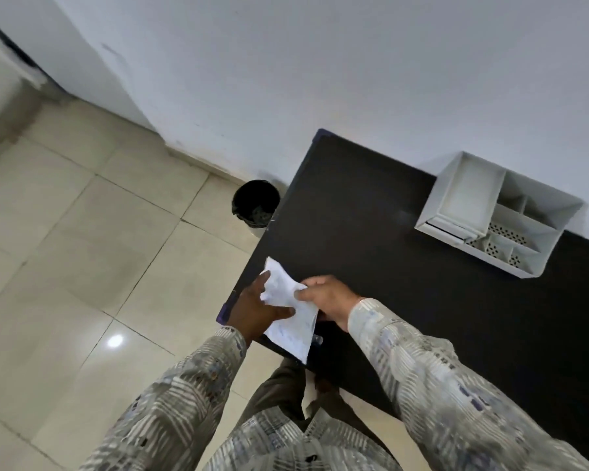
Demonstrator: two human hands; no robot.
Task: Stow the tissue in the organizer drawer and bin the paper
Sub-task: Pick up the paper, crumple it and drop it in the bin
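Both my hands grip a creased white sheet of paper (pixel 288 312) over the near left corner of the black table (pixel 371 215). My left hand (pixel 257 305) holds its left side, and my right hand (pixel 323 297) pinches its upper right edge. The white desk organizer (pixel 497 212) stands at the table's far right against the wall, with its drawer closed at the front and several open compartments on top. A black bin (pixel 256 203) with a dark liner stands on the floor beside the table's far left corner. No tissue is visible.
Beige tiled floor (pixel 99 249) spreads to the left of the table. A white wall (pixel 320 62) runs behind the table and the bin. My legs stand at the table's near edge.
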